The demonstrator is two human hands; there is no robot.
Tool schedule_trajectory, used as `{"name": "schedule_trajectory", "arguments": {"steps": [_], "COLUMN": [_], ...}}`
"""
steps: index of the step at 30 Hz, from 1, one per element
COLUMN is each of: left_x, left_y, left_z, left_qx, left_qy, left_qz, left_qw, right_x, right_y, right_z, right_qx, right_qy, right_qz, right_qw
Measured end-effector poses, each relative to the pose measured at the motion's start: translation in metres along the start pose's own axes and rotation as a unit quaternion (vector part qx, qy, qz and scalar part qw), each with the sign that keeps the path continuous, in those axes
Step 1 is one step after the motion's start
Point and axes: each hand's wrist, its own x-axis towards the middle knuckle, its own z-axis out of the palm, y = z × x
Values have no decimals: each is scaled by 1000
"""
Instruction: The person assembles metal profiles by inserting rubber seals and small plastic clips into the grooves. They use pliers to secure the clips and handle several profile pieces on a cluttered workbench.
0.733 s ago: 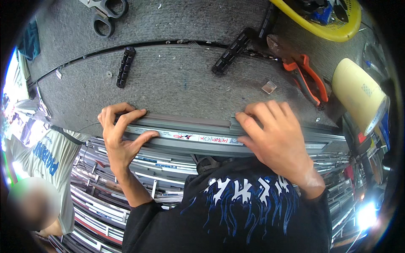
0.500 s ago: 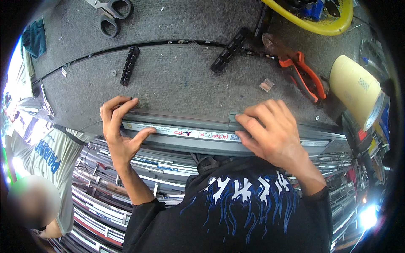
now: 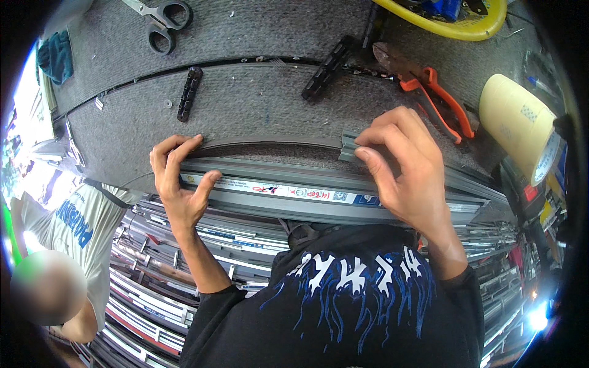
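Step in hand, as judged from the pose: handling of a slender dark strip (image 3: 270, 140), bowed in a shallow arc between both hands, along the far side of a long grey profile (image 3: 294, 207) at the near edge of the bench (image 3: 257, 101). Right hand (image 3: 405, 156) closed in a pinch, thumb against fingers, on a short grey-green channel piece (image 3: 350, 148) at the strip's right end; left hand (image 3: 178, 175) with thumb and fingers apart, astride the profile's left part, fingertips at the strip's left end; whether gripping, cannot tell. Called for next, by judgement: a steady pinch and even tension, lest the arc kink or slip. Materials: strip matt and apparently springy; profile grooved lengthwise, probably metal, with a glossy white label (image 3: 276, 190); channel piece stepped in section; bench covered in coarse, carpet-like grey fabric; beyond, ribbed black plastic bars (image 3: 189, 93) and orange-handled pliers (image 3: 453, 105)
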Motion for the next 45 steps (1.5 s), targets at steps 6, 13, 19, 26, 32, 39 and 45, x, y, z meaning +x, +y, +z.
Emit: {"name": "schedule_trajectory", "arguments": {"steps": [6, 13, 19, 26, 32, 39, 45], "left_x": [0, 2, 9, 22, 22, 12, 3], "left_y": [2, 7, 21, 53, 39, 58, 56], "left_z": [0, -1, -8, -9, -35, -56, -102], "left_qx": [2, 21, 29, -27, -237, -332, -302], "left_qy": [-2, -19, -24, 41, 69, 98, -19], "left_qz": [-1, 6, 13, 127, 68, 105, 125], "left_qw": [1000, 1000, 999, 991, 967, 932, 945], "right_x": [-4, -6, -12, -23, -35, -43, -51], "right_y": [-3, 0, -13, -53, -70, -81, -108], "right_z": [-6, -8, -9, -30, -53, -56, -58], "right_qx": [-78, -96, -80, -40, 12, -21, -22], "right_qy": [-135, -159, -99, -38, 25, 13, -21], "right_qz": [-34, -64, -13, 24, 21, -59, -20], "right_qw": [987, 981, 992, 998, 999, 998, 999]}}
